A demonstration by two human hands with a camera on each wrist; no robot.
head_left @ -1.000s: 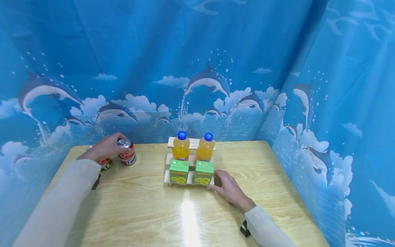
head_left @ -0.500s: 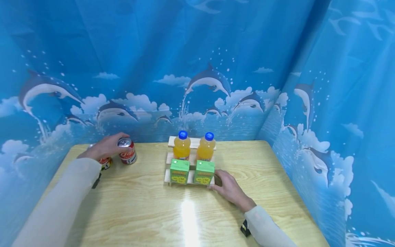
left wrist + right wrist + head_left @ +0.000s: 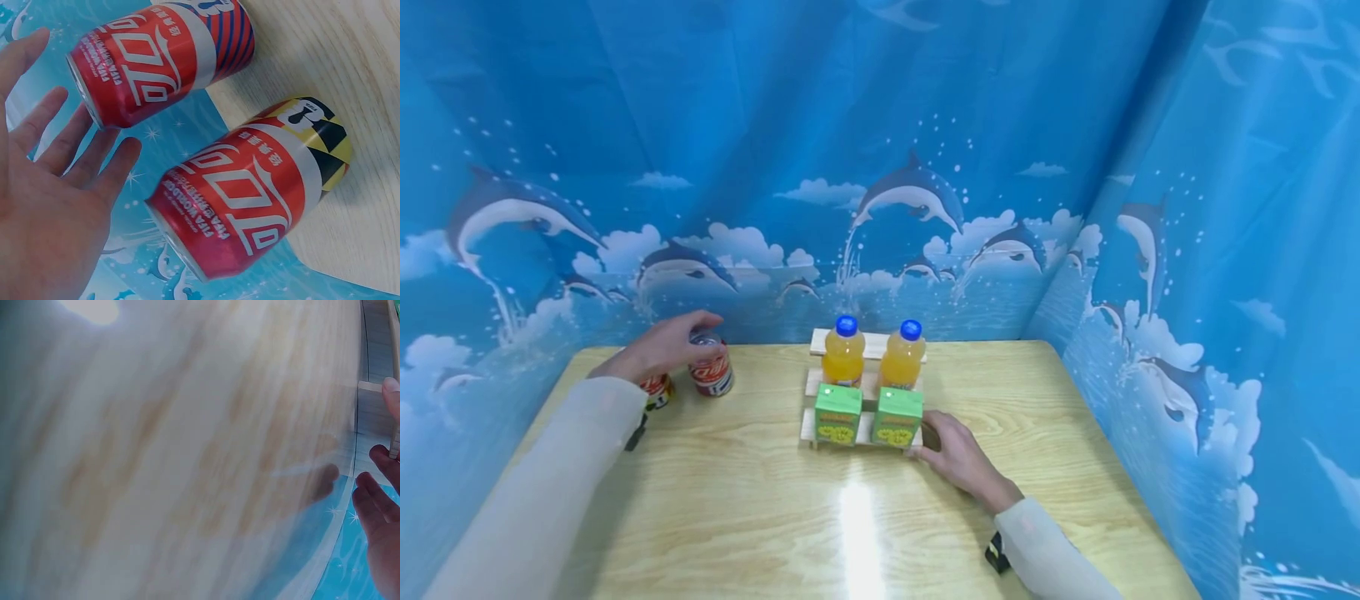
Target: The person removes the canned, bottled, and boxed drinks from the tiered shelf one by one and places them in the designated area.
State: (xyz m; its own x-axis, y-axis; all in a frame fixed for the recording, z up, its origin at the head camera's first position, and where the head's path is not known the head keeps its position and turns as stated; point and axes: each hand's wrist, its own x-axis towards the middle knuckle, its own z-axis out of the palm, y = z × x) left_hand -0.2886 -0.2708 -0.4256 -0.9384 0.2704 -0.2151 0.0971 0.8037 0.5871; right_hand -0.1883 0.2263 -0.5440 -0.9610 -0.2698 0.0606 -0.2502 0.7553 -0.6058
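Cans [image 3: 712, 382] upright, just apart, on table [image 3: 737, 517], far left. Left hand [image 3: 661, 347] loose, fingers spread about top of right can [image 3: 165, 62], not gripping. Right hand [image 3: 958, 457] pinches near right corner of rack [image 3: 866, 428], probably to steady it. Rack stepped, bottles [image 3: 843, 360] behind boxes [image 3: 837, 417], likely so both rows show.

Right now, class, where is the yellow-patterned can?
In the head view, the yellow-patterned can stands at the left of the table, partly hidden by the left hand, just left of the blue-striped can.
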